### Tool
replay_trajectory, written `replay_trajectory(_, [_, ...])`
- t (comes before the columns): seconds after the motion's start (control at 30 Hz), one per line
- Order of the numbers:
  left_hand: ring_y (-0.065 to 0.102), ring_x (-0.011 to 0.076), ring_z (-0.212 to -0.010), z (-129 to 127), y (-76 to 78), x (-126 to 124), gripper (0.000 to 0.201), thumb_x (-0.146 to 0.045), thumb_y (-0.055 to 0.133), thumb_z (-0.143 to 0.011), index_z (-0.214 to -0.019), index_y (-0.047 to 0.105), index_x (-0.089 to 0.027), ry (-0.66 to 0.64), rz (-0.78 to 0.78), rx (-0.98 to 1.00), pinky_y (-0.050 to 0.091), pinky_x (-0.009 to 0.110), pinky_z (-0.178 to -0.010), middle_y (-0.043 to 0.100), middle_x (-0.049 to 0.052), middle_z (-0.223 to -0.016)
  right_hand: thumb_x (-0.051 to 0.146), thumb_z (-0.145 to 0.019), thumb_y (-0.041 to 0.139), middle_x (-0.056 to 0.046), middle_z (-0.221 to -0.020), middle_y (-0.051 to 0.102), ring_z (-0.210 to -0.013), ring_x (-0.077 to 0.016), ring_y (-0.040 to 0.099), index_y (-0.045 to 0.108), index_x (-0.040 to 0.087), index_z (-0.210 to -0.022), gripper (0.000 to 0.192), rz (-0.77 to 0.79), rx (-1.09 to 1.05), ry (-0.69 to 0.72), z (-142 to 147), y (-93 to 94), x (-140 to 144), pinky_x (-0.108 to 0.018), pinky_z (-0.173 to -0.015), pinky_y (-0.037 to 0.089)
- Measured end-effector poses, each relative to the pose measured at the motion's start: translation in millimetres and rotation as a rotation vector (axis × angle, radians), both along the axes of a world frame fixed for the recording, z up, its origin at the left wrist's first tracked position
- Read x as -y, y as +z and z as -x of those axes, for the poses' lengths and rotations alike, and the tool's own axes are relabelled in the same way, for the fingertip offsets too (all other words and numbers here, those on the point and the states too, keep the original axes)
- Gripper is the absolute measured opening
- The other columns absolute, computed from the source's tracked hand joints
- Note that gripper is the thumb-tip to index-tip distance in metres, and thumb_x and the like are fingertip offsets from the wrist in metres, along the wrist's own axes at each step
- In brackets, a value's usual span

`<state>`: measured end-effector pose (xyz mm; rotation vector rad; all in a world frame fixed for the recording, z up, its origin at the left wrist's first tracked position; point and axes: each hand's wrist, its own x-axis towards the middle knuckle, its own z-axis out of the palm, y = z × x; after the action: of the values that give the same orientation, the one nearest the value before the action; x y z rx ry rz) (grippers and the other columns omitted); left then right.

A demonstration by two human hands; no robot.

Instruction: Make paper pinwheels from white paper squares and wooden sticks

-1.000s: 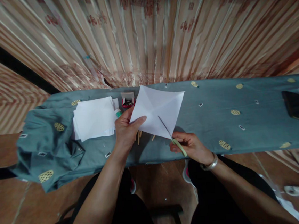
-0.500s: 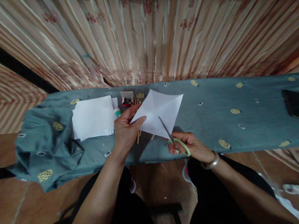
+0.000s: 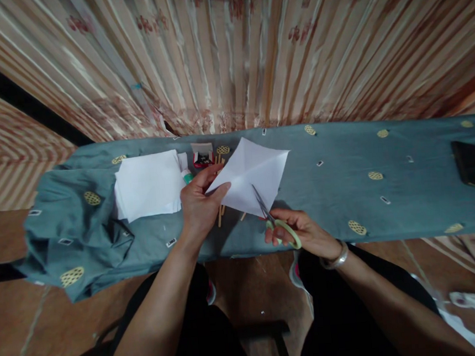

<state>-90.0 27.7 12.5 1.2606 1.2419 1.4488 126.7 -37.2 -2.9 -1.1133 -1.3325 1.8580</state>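
A white sheet of paper [image 3: 253, 165] with faint creases is pinched by its left corner in my left hand [image 3: 201, 203], thumb on top. My right hand [image 3: 296, 231] has its fingers through the pale green handles of a pair of scissors [image 3: 290, 234]. The metal blades lie at the paper's lower corner, pointing up and left toward its middle. Several thin wooden sticks [image 3: 220, 217] lie partly hidden under the paper and my left hand. A glue stick [image 3: 187, 176] with a green band rests just behind that hand.
A stack of white paper [image 3: 150, 185] lies to the left. Behind the sticks stands a small open red box [image 3: 203, 157] with dark contents. A black phone [image 3: 474, 165] rests at the far right of the teal cloth [image 3: 422, 200]. A pleated curtain [image 3: 227, 62] hangs along the back.
The scissors have shifted very slightly and their blades look a little more parted. My left hand keeps its hold on the paper, which has barely moved.
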Motion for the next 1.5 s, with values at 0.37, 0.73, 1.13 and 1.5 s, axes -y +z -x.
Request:
replay_trajectory(0.37, [0.069,0.0252,-0.099,-2.6,-2.9,1.4,0.041,-0.023,0.081,-0.061,-0.101,0.073,-0.02,-0.06,0.058,0.082,0.058,0.039,-0.086,0.076,0.003,-0.099,0.052,-0.075,0.074,0.003,-0.068,0.059,-0.054,-0.0074,0.048,0.061,0.019,-0.107,0.048,-0.084,0.038,-0.021,1.3,0.2,-0.1,-0.02,-0.047,0.037])
replay_trajectory(0.73, [0.07,0.0242,-0.096,-3.4,-2.0,1.5,0.043,-0.025,0.083,-0.059,-0.1,0.073,-0.021,-0.041,0.078,0.11,0.058,0.038,-0.086,0.076,0.002,-0.099,0.056,-0.073,0.074,0.002,-0.068,0.06,-0.056,-0.0081,0.049,0.061,0.019,-0.103,0.049,-0.068,0.024,-0.059,1.3,-7.2,1.7,-0.02,-0.05,0.038])
replay_trajectory(1.13, [0.07,0.0248,-0.099,-1.9,-5.7,1.3,0.045,-0.024,0.082,-0.061,-0.104,0.071,-0.018,-0.058,0.066,0.076,0.058,0.037,-0.086,0.076,0.003,-0.102,0.053,-0.075,0.073,0.002,-0.07,0.059,-0.056,-0.0072,0.046,0.063,0.019,-0.105,0.047,-0.085,0.009,-0.047,2.7,-4.5,0.9,-0.019,-0.05,0.038])
replay_trajectory(1.5, [0.07,0.0239,-0.097,-3.2,-2.8,1.0,0.044,-0.022,0.081,-0.061,-0.104,0.071,-0.018,-0.041,0.058,0.085,0.059,0.035,-0.084,0.076,0.003,-0.102,0.05,-0.076,0.072,0.002,-0.068,0.059,-0.055,-0.0071,0.045,0.064,0.019,-0.096,0.038,-0.088,0.024,-0.05,5.0,-0.1,1.5,-0.019,-0.048,0.036])
